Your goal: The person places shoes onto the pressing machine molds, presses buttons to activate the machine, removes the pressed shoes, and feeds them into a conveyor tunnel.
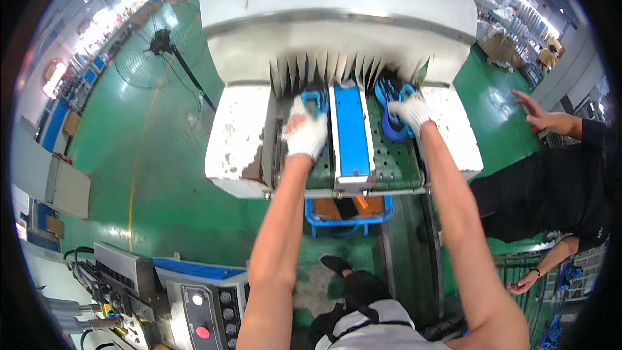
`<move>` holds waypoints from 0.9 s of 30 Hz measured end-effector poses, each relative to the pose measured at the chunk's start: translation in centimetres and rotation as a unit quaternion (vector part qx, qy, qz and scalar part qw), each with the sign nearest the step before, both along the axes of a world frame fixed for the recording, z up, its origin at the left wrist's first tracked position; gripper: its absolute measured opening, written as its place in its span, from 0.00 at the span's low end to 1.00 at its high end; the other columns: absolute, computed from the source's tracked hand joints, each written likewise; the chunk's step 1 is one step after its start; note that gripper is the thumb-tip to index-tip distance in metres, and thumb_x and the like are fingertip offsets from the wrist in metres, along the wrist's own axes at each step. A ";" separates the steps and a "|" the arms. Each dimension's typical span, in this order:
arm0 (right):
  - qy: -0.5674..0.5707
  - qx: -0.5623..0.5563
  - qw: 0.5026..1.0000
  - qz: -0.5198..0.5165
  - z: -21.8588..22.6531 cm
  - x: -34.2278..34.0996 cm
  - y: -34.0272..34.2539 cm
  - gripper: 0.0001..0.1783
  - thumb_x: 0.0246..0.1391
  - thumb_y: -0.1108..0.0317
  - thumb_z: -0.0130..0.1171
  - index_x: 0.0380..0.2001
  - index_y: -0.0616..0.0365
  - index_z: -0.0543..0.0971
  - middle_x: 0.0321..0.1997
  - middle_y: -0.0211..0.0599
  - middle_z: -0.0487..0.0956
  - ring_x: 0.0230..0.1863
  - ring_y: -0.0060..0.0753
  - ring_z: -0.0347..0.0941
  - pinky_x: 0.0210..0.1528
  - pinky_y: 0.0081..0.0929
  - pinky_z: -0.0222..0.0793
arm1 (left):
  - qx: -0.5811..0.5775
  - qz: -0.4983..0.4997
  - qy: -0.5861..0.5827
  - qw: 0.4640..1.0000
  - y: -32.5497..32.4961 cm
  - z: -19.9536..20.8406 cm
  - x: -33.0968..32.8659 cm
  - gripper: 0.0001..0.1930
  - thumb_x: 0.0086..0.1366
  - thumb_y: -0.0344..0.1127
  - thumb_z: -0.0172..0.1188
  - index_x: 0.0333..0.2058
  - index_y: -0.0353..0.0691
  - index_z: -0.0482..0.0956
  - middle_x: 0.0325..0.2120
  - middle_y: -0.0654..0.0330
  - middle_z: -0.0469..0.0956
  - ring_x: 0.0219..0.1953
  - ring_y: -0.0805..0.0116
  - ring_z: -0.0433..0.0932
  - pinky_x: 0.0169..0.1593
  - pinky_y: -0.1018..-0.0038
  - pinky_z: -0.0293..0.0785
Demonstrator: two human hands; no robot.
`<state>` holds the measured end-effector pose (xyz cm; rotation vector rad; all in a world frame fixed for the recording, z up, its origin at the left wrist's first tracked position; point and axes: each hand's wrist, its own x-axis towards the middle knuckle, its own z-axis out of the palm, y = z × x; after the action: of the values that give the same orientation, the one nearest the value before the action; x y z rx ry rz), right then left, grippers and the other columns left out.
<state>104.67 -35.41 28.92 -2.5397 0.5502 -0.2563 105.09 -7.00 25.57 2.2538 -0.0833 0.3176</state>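
Observation:
My left hand (306,132), in a white glove stained reddish on the back, is closed on a blue looped piece (313,97) at the left lane of a machine mouth. The glove hides much of that piece. In the right lane, my gloved right hand (412,113) grips a blue strappy, shoe-like piece (407,93) by its side. Another blue-violet strappy piece (391,128) lies just left of it, on the perforated green bed (396,165). Both lanes run under hanging, slit curtain flaps (324,68), which shade the far ends of the pieces.
A blue divider (350,131) separates the lanes under a white hood (337,39). Below stands a blue cart (350,220). A co-worker's hand (534,111) reaches in at right. A control panel (210,314) is at lower left; a fan (160,43) stands far left.

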 end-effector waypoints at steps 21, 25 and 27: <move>0.296 -0.119 0.355 0.879 -21.7 -66.8 37.2 0.32 0.59 0.62 0.65 0.64 0.61 0.70 0.61 0.48 0.78 0.60 0.40 0.77 0.62 0.35 0.72 | -0.160 0.939 0.206 0.224 -12.0 -23.8 -116.6 0.13 0.67 0.42 0.59 0.40 0.38 0.81 0.35 0.45 0.83 0.41 0.46 0.83 0.46 0.55 0.79; 0.282 -0.213 0.206 0.913 -26.3 -74.1 37.2 0.36 0.56 0.61 0.67 0.64 0.64 0.69 0.62 0.54 0.77 0.63 0.43 0.75 0.64 0.37 0.70 | -0.177 0.951 0.252 0.035 -26.7 -30.0 -122.8 0.18 0.63 0.42 0.62 0.48 0.39 0.77 0.44 0.45 0.80 0.48 0.44 0.81 0.52 0.52 0.76; 0.178 -0.257 0.089 0.946 -29.9 -75.4 37.7 0.37 0.55 0.58 0.66 0.64 0.65 0.68 0.61 0.59 0.76 0.62 0.47 0.75 0.63 0.40 0.70 | -0.196 0.950 0.237 -0.058 -30.9 -30.7 -124.9 0.25 0.62 0.39 0.63 0.57 0.40 0.71 0.55 0.45 0.74 0.55 0.43 0.76 0.57 0.52 0.73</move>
<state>29.31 2.32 -1.00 -1.2656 -2.9828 1.2465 -19.83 -37.95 -5.11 0.2333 -3.1572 -0.5936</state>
